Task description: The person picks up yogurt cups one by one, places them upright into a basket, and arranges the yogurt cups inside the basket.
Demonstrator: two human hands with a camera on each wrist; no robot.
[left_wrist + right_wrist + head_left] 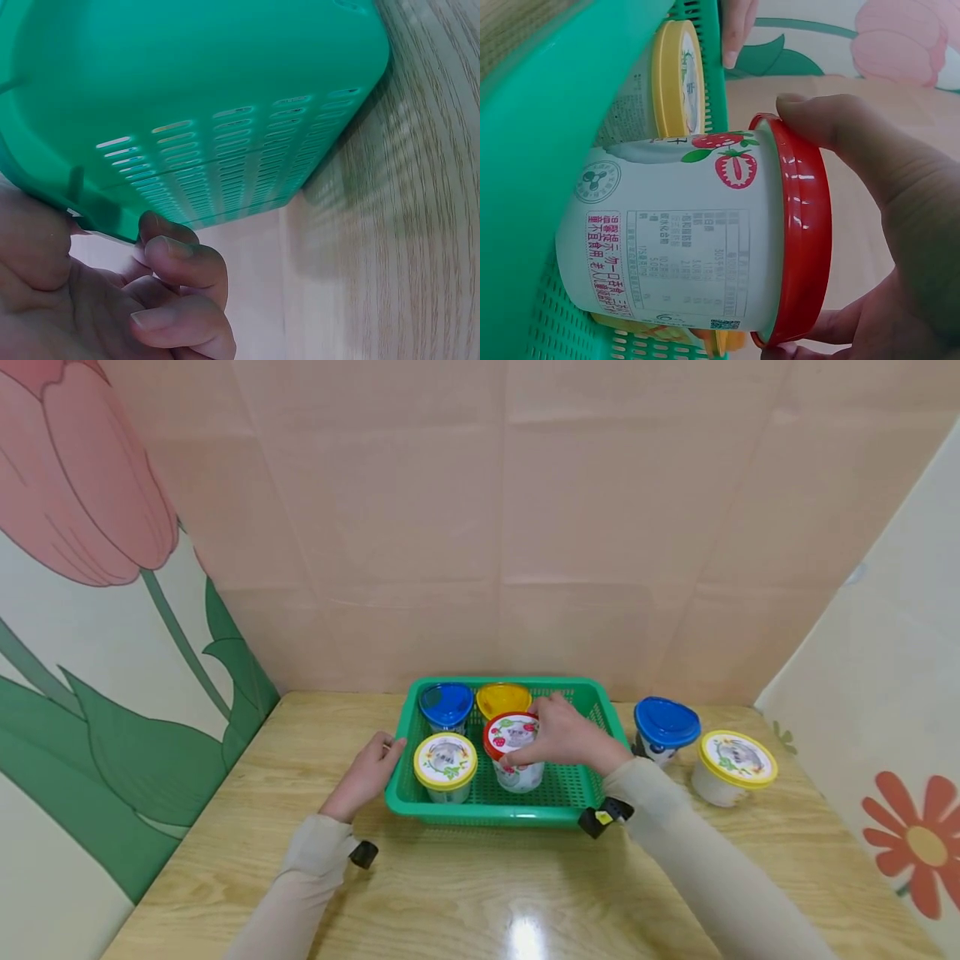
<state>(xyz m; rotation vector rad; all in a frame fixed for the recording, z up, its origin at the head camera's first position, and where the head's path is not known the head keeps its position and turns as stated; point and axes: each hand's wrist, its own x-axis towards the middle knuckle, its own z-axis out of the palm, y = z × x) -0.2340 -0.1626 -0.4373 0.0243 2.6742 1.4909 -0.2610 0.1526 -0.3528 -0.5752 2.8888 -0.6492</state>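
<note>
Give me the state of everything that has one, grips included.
Green basket: upright on the table
Left grip: holds the basket's rim
Red-lidded tub: closed, held; base contact unclear
Right grip: holds that tub by its lid
Yellow-rimmed tub in basket: closed
Blue-lidded tub in basket: closed
Golden-lidded tub in basket: closed
Blue-lidded tub on table: closed
Yellow-rimmed tub on table: closed

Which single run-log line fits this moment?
Left fingers: hold green basket | Right fingers: grip red-lidded tub | Beside basket: two tubs

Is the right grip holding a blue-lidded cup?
No, the right grip is holding the red-lidded cup, with its thumb against the lid.
</note>
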